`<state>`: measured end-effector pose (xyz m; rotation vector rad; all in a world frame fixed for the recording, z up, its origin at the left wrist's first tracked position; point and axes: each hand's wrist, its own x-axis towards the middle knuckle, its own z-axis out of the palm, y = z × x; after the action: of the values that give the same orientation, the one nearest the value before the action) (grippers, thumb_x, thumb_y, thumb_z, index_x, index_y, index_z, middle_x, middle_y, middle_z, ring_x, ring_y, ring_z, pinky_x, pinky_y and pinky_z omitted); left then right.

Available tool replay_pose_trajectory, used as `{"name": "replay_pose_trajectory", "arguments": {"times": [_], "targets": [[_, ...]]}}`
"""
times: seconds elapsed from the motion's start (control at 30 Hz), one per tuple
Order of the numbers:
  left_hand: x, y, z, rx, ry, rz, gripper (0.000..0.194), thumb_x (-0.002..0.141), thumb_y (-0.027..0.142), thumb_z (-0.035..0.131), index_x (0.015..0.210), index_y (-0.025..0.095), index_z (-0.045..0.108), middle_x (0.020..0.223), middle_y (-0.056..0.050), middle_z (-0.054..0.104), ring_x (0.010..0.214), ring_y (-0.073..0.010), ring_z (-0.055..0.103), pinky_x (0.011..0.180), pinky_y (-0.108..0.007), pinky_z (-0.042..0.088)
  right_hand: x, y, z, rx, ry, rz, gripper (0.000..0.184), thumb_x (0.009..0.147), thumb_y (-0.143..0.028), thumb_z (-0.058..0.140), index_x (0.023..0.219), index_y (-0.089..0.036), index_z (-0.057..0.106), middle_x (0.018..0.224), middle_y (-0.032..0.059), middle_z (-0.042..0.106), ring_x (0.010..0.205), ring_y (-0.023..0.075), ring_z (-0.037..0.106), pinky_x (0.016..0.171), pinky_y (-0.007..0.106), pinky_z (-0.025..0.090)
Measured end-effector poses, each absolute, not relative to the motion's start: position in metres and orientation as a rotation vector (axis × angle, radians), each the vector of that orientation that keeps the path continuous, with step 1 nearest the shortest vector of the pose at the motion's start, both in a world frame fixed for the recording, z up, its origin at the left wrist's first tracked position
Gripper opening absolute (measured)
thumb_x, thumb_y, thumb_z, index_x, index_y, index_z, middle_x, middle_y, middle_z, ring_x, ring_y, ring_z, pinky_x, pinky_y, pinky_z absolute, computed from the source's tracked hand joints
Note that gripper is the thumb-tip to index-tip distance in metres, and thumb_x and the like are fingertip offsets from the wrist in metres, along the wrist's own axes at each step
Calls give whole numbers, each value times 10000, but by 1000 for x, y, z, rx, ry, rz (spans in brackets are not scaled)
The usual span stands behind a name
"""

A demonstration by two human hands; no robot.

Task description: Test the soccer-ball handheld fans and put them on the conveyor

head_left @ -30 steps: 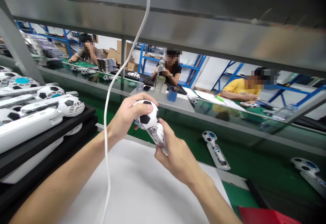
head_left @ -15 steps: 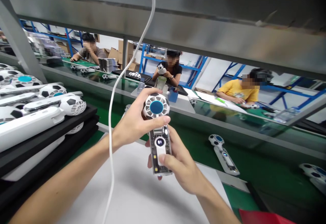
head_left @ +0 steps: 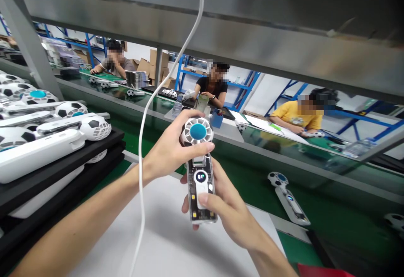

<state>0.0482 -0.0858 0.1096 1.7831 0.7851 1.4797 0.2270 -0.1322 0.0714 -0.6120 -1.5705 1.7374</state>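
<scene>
A handheld fan [head_left: 198,132] with a football-patterned round head and a blue centre is held upright above the white work surface [head_left: 158,230]. My left hand [head_left: 172,142] wraps round its head, thumb across the front just below the grille. My right hand [head_left: 222,197] grips the clear-fronted handle, its thumb on the white strip under a small lit round display. Circuit parts show through the handle's front. A white cable [head_left: 141,155] hangs down in front of my left forearm.
Stacked black trays [head_left: 104,151] with several football fans stand at the left. Another fan [head_left: 292,203] lies on the green conveyor [head_left: 246,167] to the right. A metal beam [head_left: 221,29] crosses overhead. Several people sit at benches beyond. A red item [head_left: 328,270] is at lower right.
The view has shifted slightly, and the fan's display shows a changed picture. Both hands keep their hold. The fan on the conveyor appears further right. The middle person across has lowered the fan.
</scene>
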Motion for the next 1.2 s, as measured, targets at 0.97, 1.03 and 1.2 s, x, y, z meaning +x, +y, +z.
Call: {"name": "replay_pose_trajectory", "arguments": {"times": [0.97, 1.03, 1.2], "targets": [[53, -91, 105, 1948, 781, 1323, 608, 836, 465, 717, 1356, 284, 460, 1123, -27, 623, 918, -190, 633, 789, -269, 527, 223, -130, 70, -676, -1409, 1834, 541, 789, -332, 757, 1247, -219, 493, 982, 47, 654, 827, 238, 719, 699, 337, 557], [55, -94, 104, 2029, 744, 1230, 519, 905, 514, 608, 1346, 259, 505, 1197, -52, 619, 981, -211, 629, 830, -290, 520, 219, -132, 70, -708, -1283, 1968, 392, 732, -338, 747, 1044, -165, 583, 822, 47, 677, 740, 244, 710, 664, 346, 548], [54, -86, 100, 1982, 656, 1263, 483, 1016, 538, 328, 1241, 199, 589, 1184, -73, 643, 1052, -209, 624, 892, -290, 499, 237, -138, 86, -903, -1343, 1230, 263, 635, -271, 843, 800, -193, 654, 745, 26, 663, 701, 199, 636, 697, 333, 532]]}}
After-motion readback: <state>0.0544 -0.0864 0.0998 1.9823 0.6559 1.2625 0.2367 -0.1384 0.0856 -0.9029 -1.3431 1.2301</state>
